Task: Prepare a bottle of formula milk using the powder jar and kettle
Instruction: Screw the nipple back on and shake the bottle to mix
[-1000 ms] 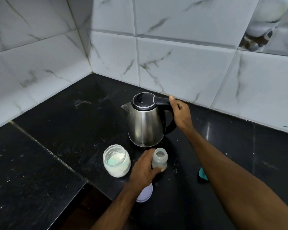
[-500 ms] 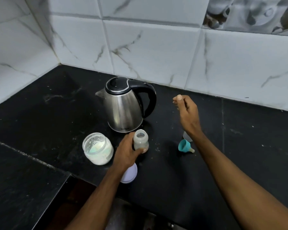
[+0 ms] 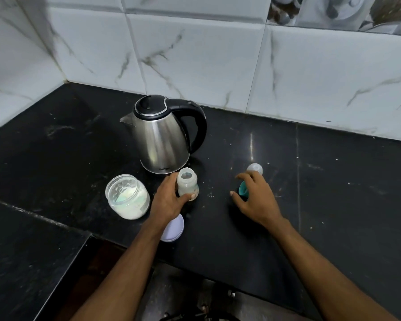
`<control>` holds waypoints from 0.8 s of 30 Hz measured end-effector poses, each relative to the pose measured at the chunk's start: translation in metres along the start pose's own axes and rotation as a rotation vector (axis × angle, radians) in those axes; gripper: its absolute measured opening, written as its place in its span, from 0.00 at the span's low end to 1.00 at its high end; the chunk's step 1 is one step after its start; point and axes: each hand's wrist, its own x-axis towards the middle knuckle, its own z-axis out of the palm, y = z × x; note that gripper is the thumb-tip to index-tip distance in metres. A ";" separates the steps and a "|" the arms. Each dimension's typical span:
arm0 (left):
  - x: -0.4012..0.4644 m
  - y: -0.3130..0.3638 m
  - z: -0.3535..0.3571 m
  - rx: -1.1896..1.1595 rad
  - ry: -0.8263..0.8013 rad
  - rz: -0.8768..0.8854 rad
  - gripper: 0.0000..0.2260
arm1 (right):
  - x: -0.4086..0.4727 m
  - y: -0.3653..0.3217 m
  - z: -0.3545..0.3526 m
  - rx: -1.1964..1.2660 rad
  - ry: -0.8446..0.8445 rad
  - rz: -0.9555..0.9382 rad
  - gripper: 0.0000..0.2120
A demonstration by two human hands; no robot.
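The left hand [image 3: 169, 200] is wrapped around one small translucent baby bottle [image 3: 187, 184], thumb across its front. It stands upright on the black stone counter [image 3: 333, 193], long axis vertical, its open mouth facing up, near the middle and well in from the front edge. The right hand [image 3: 256, 198] reaches down over one teal bottle ring [image 3: 243, 189] with curled fingers; whether it actually grips the ring I cannot tell. Just behind that hand lies one clear silicone teat [image 3: 255, 169]. Left of the bottle, just beside the left hand, stands one open glass jar of white powder [image 3: 127, 196], mouth up. One flat white lid [image 3: 173, 229] lies partly under the left wrist. Behind the bottle stands one steel kettle with a black lid and handle [image 3: 162, 135], spout pointing to the left corner, handle to the right.
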 end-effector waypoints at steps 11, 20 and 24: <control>-0.001 0.005 -0.002 0.016 -0.022 -0.011 0.25 | 0.002 -0.020 -0.013 0.169 -0.050 0.039 0.25; -0.002 0.005 -0.001 0.009 -0.027 -0.035 0.27 | 0.062 -0.099 -0.038 0.280 -0.246 -0.167 0.28; -0.003 0.005 0.000 0.014 -0.024 -0.044 0.29 | 0.082 -0.114 -0.038 -0.041 -0.407 -0.332 0.26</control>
